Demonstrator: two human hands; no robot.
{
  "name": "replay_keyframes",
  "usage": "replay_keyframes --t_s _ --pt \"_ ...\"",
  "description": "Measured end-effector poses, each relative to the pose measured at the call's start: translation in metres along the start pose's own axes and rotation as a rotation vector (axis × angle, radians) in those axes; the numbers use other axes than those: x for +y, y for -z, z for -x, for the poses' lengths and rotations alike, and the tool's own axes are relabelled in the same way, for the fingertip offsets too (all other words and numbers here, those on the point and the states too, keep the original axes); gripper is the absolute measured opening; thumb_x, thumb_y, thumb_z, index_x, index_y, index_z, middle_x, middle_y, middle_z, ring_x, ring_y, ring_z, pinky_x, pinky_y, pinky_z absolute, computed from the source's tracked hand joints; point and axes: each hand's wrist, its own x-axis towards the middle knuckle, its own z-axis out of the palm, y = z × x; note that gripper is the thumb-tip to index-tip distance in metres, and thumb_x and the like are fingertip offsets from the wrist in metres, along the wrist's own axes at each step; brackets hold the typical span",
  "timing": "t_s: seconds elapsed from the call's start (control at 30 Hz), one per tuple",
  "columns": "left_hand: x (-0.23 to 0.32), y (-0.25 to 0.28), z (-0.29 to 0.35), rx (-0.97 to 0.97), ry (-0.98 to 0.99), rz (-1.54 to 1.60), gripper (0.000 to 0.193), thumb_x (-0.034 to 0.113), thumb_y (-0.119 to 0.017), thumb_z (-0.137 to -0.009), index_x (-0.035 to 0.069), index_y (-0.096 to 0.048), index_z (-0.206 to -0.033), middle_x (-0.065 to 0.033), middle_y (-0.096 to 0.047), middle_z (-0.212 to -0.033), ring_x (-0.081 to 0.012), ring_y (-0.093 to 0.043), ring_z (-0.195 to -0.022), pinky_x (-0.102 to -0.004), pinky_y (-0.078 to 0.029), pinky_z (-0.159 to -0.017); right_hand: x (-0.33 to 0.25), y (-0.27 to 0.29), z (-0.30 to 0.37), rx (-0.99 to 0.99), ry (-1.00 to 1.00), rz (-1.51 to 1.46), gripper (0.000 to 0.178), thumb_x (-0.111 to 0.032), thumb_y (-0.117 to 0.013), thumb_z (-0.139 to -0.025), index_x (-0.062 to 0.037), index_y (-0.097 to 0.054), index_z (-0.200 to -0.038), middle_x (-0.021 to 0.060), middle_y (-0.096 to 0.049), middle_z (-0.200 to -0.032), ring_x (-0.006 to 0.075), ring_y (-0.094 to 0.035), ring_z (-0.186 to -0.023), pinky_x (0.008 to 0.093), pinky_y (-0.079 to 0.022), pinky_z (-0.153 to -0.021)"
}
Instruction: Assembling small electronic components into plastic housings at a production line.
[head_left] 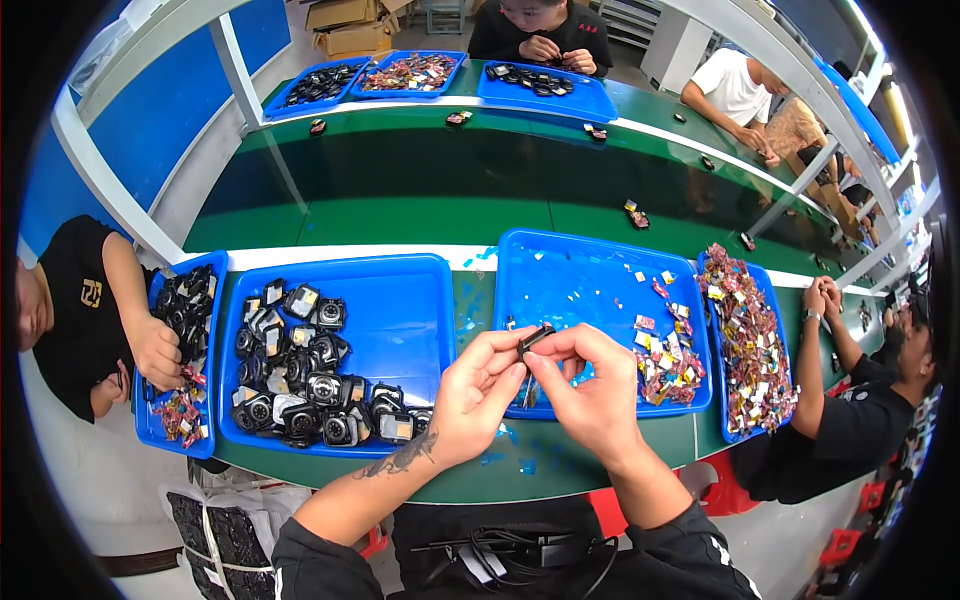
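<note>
Just above the near edge of the green bench, both my hands meet on a small black part (536, 338), seen almost edge-on. My left hand (480, 390) pinches its left side between thumb and fingers. On the other side, the thumb and fingers of my right hand (592, 392) close on it too; a thin strip hangs below the fingertips, its kind unclear. To the left, a blue tray (400, 300) holds a pile of black watch cases (325, 388), several showing round backs. Behind my hands, another blue tray (560, 270) holds small red, yellow and white parts (670, 370).
A narrow blue tray heaped with small parts (745, 345) stands at the right. Co-workers sit left, right and across; one hand (157, 352) reaches into the far-left tray (215, 300). Small pieces lie along the green belt (400, 200). White frame posts rise at both sides.
</note>
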Motion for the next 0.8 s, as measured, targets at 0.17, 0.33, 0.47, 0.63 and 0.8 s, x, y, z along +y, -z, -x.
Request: replay_keyframes --t_s 0.17,0.33,0.47,0.63,0.8 --pt "-0.001 0.003 0.000 -0.006 0.049 0.037 0.034 -0.003 -0.043 -0.096 -0.005 -0.040 -0.130 -0.0185 -0.054 -0.128 -0.0200 -0.053 -0.119 -0.0314 -0.042 -0.100 0.003 -0.002 0.002 0.065 0.052 0.085 0.023 -0.005 -0.079 -0.070 -0.0031 -0.056 -0.071 0.0041 -0.057 -0.065 0.0141 -0.052 -0.054 0.0263 -0.042 -0.049" --pt "-0.008 -0.002 0.000 0.108 -0.011 0.144 0.032 -0.001 -0.047 -0.095 -0.003 -0.041 -0.127 -0.0208 -0.055 -0.126 -0.0234 -0.056 -0.116 -0.0356 -0.047 -0.097 -0.004 0.006 0.012 0.109 0.272 0.071 0.034 -0.008 -0.084 -0.062 -0.0054 -0.056 -0.080 0.0075 -0.057 -0.077 0.0209 -0.056 -0.066 0.0301 -0.046 -0.057" --pt "-0.002 0.005 -0.006 0.142 0.020 0.198 0.036 -0.003 -0.051 -0.093 0.000 -0.041 -0.127 -0.0141 -0.057 -0.117 -0.0175 -0.058 -0.109 -0.0305 -0.047 -0.094 -0.007 0.000 0.016 0.020 0.386 0.202 0.032 -0.005 -0.081 -0.067 -0.0032 -0.062 -0.092 0.0118 -0.063 -0.087 0.0277 -0.063 -0.074 0.0356 -0.050 -0.061" --pt "0.006 -0.005 0.002 0.151 -0.186 -0.142 0.040 -0.006 -0.051 -0.091 0.000 -0.047 -0.130 -0.0149 -0.057 -0.122 -0.0217 -0.058 -0.114 -0.0317 -0.048 -0.093 -0.009 0.005 0.022 0.030 -0.172 -0.495 0.023 0.007 -0.070 -0.079 0.0038 -0.060 -0.100 0.0107 -0.066 -0.092 0.0135 -0.066 -0.085 0.0254 -0.056 -0.076" --pt "0.020 0.001 0.000 0.027 -0.441 -0.742 0.031 -0.010 -0.058 -0.082 0.001 -0.066 -0.109 -0.0160 -0.063 -0.115 -0.0281 -0.066 -0.100 -0.0320 -0.055 -0.081 -0.006 0.015 0.022 -0.045 -0.236 -0.652 0.020 0.007 -0.066 -0.083 0.0051 -0.059 -0.102 0.0102 -0.065 -0.095 0.0144 -0.065 -0.087 0.0253 -0.056 -0.077"
